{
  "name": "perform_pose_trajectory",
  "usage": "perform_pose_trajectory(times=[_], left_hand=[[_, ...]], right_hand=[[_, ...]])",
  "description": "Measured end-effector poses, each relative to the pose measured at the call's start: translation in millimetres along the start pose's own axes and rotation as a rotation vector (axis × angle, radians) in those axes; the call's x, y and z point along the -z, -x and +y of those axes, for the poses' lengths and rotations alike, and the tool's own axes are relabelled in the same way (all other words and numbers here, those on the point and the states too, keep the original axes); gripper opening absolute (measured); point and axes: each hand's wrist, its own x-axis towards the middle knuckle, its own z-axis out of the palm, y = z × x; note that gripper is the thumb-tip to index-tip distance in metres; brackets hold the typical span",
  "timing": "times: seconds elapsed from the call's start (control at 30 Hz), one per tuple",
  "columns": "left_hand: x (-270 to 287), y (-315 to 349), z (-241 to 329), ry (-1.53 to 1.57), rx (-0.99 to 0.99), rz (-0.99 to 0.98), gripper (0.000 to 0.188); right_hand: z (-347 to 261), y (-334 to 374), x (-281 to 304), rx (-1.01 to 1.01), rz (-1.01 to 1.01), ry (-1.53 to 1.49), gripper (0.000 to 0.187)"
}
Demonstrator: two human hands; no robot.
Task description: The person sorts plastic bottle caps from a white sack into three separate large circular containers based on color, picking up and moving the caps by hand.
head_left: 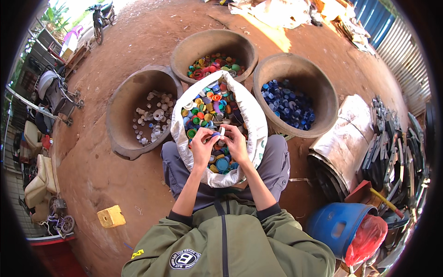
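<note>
An open white sack [256,134] full of mixed coloured bottle caps [222,164] stands between my knees. Over its mouth, my left hand [202,147] pinches a purple-blue cap [215,134]. Close beside it, my right hand [236,146] has a white cap [222,131] between thumb and fingers. The two caps are almost touching; whether they are joined, I cannot tell. Around the sack stand three wide tubs: the left tub [121,115] holds white caps [158,114], the far tub [184,50] red and green ones [217,64], the right tub [318,87] blue ones [287,104].
A yellow block [111,216] lies on the brown dirt ground at left. To the right are a blue barrel [328,226] with a red plastic bag [368,239], a rolled whitish sheet [346,134] and piled dark scrap [390,159]. A stroller [57,92] stands far left.
</note>
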Motion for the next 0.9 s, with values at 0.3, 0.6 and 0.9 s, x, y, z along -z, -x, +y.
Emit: perform_pose_trajectory(times=[0.3, 0.6, 0.9], left_hand=[[11.8, -0.9, -17.7, 0.917, 0.505, -0.068, 0.016], [4.4, 5.3, -82.1, 1.047, 0.743, 0.090, 0.022], [13.2, -1.3, -73.5, 1.007, 0.544, -0.018, 0.031]], right_hand=[[3.4, -0.2, 2.3, -0.007, -0.028, -0.012, 0.035], [-41.1, -83.3, -80.3, -0.084, 0.048, -0.205, 0.038], [-48.9, -102.7, -118.4, 0.161, -0.170, 0.066, 0.020]])
